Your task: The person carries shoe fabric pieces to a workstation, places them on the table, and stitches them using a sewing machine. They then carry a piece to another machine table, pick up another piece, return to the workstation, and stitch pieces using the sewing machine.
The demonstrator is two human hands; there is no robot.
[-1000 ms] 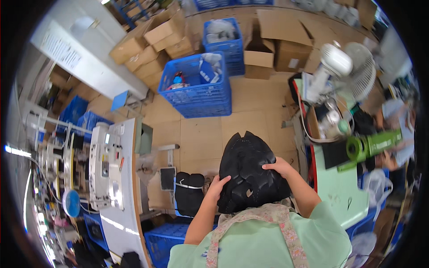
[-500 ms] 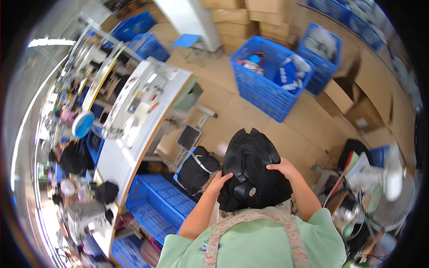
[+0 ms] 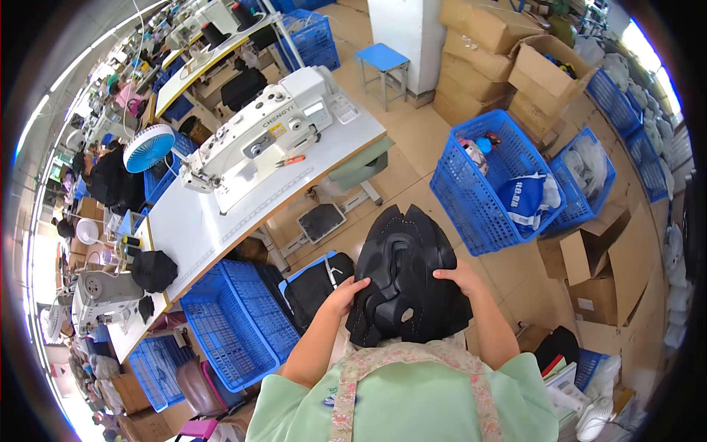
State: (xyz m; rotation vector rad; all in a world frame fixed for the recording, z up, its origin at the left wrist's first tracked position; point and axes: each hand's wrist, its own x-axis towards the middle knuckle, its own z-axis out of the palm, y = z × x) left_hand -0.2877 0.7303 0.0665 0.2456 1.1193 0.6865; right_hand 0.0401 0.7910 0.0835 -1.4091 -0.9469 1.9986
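In front of my body I hold a black stitched fabric piece [image 3: 405,272], with raised moulded shapes on its face, pale stitch lines and a notched top edge. A small hole shows near its lower middle. My left hand [image 3: 345,296] grips its left edge, thumb on the front and the other fingers hidden behind. On the opposite edge my right hand [image 3: 458,278] holds it the same way. Its underside is hidden, and I cannot tell whether it is one layer or several. Left of my left hand lies a black bundle with a light strap [image 3: 320,287].
A white sewing machine [image 3: 258,132] stands on a long table [image 3: 210,236] at the left, with orange-handled snips [image 3: 290,160] beside it. Below the table is a blue crate [image 3: 228,324]. Blue crates [image 3: 493,184], cardboard boxes [image 3: 482,59] and a blue stool [image 3: 383,57] stand farther off.
The view has shifted, so the table and crates sit differently in the picture. Both hands keep their hold, and the black piece looks more spread out and less crumpled.
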